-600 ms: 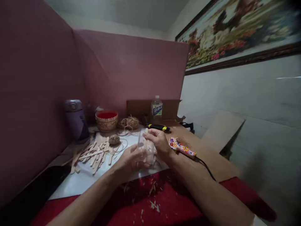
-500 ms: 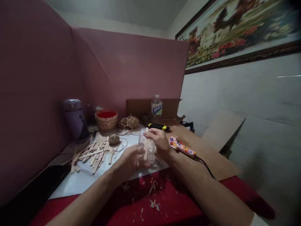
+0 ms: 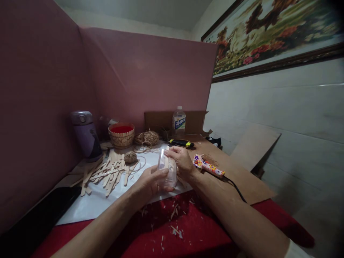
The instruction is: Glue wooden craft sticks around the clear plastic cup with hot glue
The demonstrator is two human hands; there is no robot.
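Observation:
My left hand [image 3: 153,181] is wrapped round a clear plastic container [image 3: 172,177] from the left and below, its thumb lying across the front. My right hand [image 3: 181,159] pinches the upper end of a pale wooden craft stick [image 3: 167,157] near the container's top edge. The stick runs lengthwise along the container wall, and the left thumb covers part of its lower length. Left of my hands, many loose craft sticks [image 3: 110,177] lie in a heap beside a small ball of twine [image 3: 130,157]. A flower-patterned glue gun [image 3: 208,167] rests right of my right hand.
Farther back stand a purple bottle [image 3: 87,136], a stick-covered bowl with a red inside [image 3: 121,137], a twine coil [image 3: 147,138] and a plastic bottle [image 3: 179,122]. A black-and-yellow cutter [image 3: 181,143] lies behind my hands. Wood shavings [image 3: 176,231] litter the red cloth [image 3: 134,236].
My left thumb and fingers have closed more firmly over the container and the stick's lower part. My right hand stays pinched at the stick's top. The view has shifted slightly.

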